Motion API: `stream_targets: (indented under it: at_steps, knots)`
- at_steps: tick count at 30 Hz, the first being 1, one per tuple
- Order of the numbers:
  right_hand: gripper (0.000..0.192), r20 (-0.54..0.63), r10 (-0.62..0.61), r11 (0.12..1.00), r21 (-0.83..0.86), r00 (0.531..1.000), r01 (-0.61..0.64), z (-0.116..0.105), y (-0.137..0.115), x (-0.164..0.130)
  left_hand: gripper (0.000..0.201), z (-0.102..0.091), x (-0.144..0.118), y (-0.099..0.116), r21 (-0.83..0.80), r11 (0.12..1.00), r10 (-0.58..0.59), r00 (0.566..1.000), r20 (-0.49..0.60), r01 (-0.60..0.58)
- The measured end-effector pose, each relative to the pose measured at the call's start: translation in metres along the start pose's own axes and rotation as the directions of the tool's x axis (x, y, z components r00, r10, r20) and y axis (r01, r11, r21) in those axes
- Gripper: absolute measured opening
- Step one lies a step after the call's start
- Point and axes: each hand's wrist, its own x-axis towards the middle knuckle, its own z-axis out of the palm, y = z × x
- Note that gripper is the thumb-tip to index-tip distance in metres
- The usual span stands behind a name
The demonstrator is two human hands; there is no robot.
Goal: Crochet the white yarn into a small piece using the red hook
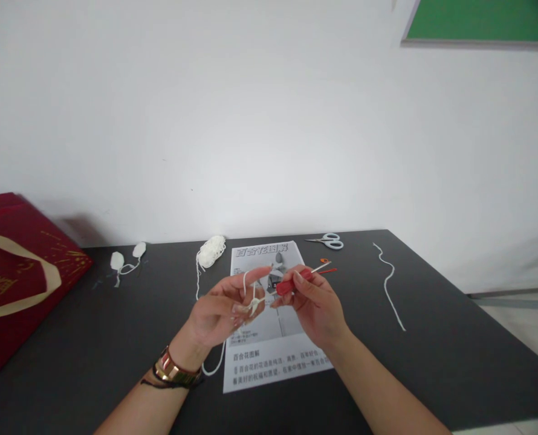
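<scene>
My left hand (pixel 226 308) pinches a small piece of white crochet work (pixel 254 304) between thumb and finger. A strand of white yarn (pixel 245 281) loops over its raised index finger. In my right hand (pixel 317 302) is a crochet hook (pixel 291 284) with a red grip, its tip pointing left and meeting the crochet work. The yarn trails below my left hand and up to a white yarn ball (pixel 211 251) behind it. Both hands hover above a printed sheet (pixel 269 368) with a lily picture and Chinese text. Finer detail of the stitches is too small to tell.
Scissors (pixel 330 241) lie at the back of the black table (pixel 115 350), near a small orange item (pixel 324 260) and a thin red stick (pixel 329 270). A cut yarn length (pixel 389 278) is at right. Two white crocheted pieces (pixel 117 261) and a red gift bag (pixel 19 266) are at left.
</scene>
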Motion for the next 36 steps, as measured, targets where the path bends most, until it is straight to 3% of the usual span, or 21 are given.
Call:
stream_targets:
  at_steps: [10,20,29,36]
  knots:
    - [0.016,0.016,-0.107,0.984,-0.143,0.994,0.108,0.002,-0.011,-0.004,0.056,-0.001,0.0,0.004,0.011,1.0,-0.004,0.998,0.062,0.003]
    - [0.016,-0.006,-0.171,0.963,-0.214,0.985,0.166,0.001,-0.013,-0.007,0.057,0.0,0.0,0.004,-0.002,1.0,-0.008,0.999,0.039,0.008]
    - [0.011,0.075,-0.288,0.89,-0.346,0.955,0.296,-0.004,-0.014,-0.01,0.062,-0.003,-0.001,0.004,0.018,1.0,0.004,0.999,0.036,-0.005]
    - [0.012,0.053,-0.287,0.89,-0.354,0.957,0.287,-0.004,-0.013,-0.01,0.056,-0.001,-0.001,0.004,0.043,0.999,0.001,1.0,0.005,-0.001]
